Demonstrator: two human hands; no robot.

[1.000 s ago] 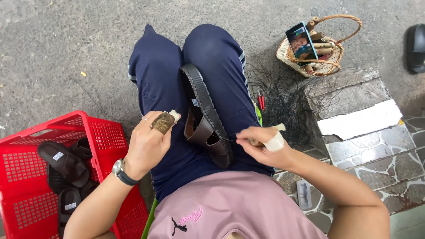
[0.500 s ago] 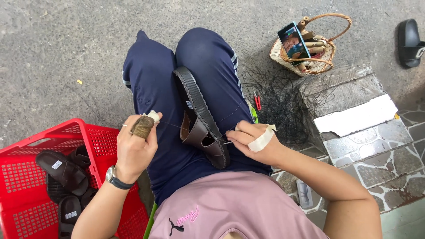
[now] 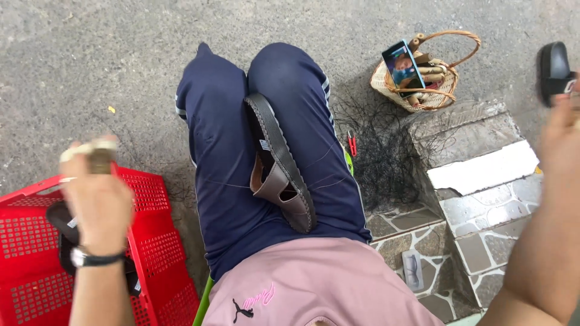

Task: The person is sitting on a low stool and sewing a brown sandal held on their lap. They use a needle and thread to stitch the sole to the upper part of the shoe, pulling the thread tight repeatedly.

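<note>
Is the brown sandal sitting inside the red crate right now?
No, the brown sandal lies on the person's lap, between the thighs, apart from the red crate at the left.

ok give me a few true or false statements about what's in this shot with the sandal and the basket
1. A brown sandal lies across the person's lap. True.
2. The plastic crate is blue. False: it is red.
3. A phone stands propped in the wicker basket. True.
4. The left hand is empty. False: it grips a small brown object.
5. The right hand rests on the sandal. False: it is raised far to the side.
</note>
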